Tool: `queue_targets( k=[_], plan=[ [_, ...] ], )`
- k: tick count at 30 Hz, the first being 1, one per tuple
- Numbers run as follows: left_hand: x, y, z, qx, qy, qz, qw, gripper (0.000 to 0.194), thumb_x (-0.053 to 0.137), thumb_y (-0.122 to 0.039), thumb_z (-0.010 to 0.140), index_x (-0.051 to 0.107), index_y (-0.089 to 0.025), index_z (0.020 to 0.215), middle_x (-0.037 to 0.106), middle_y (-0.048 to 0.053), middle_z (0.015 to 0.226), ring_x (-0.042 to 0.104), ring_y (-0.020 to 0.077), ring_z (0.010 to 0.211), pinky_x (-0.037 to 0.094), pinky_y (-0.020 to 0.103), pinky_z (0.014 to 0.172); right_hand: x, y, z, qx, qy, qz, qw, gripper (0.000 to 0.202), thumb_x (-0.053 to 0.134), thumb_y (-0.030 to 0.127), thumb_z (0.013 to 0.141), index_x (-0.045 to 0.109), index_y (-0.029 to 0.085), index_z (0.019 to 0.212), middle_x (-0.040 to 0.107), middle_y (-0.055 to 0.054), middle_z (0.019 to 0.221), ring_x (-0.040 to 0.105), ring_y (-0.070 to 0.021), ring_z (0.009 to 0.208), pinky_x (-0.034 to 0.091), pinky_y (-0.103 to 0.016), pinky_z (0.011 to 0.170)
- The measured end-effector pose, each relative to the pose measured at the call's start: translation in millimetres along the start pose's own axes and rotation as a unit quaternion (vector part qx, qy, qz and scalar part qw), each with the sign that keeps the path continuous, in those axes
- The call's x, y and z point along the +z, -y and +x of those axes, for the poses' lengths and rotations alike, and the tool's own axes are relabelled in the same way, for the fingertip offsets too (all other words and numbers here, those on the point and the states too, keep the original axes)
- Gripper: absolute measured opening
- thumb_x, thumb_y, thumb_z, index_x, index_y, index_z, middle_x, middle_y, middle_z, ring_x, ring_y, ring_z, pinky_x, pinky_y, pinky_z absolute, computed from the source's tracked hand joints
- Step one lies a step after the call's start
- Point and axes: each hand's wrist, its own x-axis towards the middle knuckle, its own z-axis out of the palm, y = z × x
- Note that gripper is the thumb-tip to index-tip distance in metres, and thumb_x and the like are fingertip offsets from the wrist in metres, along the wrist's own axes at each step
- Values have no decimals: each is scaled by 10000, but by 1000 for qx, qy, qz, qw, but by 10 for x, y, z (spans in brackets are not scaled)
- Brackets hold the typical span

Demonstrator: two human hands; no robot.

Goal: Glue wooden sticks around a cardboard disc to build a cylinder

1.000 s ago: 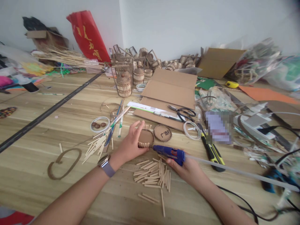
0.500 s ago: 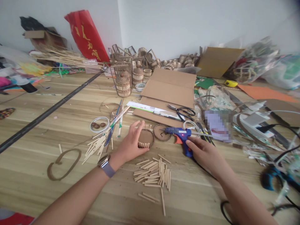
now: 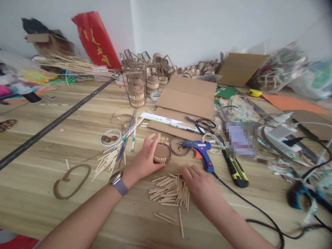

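Note:
My left hand [image 3: 144, 155] curves round the left side of a small ring edged with short wooden pegs [image 3: 169, 152], thumb in front and fingers behind. Its palm hides the ring's left part. My right hand [image 3: 199, 180] is at the top right of a pile of short wooden sticks [image 3: 166, 190], fingertips pinched down on a stick there and partly hiding it. Just beyond that hand, a blue glue gun [image 3: 203, 152] with an orange trigger lies on the table, its nozzle over a thin bare ring [image 3: 174, 152].
A yellow-black utility knife [image 3: 237, 173] and a black cord lie on the right. Scissors [image 3: 203, 124] and a ruler [image 3: 168, 121] rest on cardboard [image 3: 186, 95]. Small stick-built buckets [image 3: 136, 95] stand behind. Longer sticks [image 3: 107, 162] and a brown strip loop [image 3: 58, 190] lie left.
My right hand has let go of the glue gun, which now lies on the table, and has moved left and nearer to the stick pile. My left hand stays at the ring.

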Motion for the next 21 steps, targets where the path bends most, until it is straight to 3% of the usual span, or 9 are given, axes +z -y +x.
queue_targets(
  k=[8, 15, 21],
  plan=[
    [-4, 10, 8, 3, -3, -13, 1000, 1127, 804, -202, 694, 49, -305, 1524, 216, 163, 1524, 287, 368, 1431, 348, 552, 1135, 86, -73, 12, -28, 7, -44, 999, 327, 481, -6, 849, 543, 107, 1150, 664, -76, 817, 616, -228, 739, 476, -333, 647],
    [1, 10, 9, 1, -5, -18, 1000, 1121, 803, -201, 694, 59, -319, 1524, 227, 150, 1521, 285, 364, 1431, 363, 555, 1124, -51, -124, 36, -32, 60, -32, 997, 203, 513, 15, 851, 549, 198, 933, 657, -50, 762, 605, -198, 717, 447, -288, 631],
    [-10, 3, 16, 3, -1, -11, 1000, 1127, 808, -199, 691, 56, -302, 1523, 227, 169, 1515, 284, 376, 1427, 355, 569, 1122, 64, -194, 29, -10, 58, -31, 998, 216, 502, 37, 847, 570, 159, 1012, 702, -83, 824, 639, -209, 757, 473, -288, 667]
  ],
)
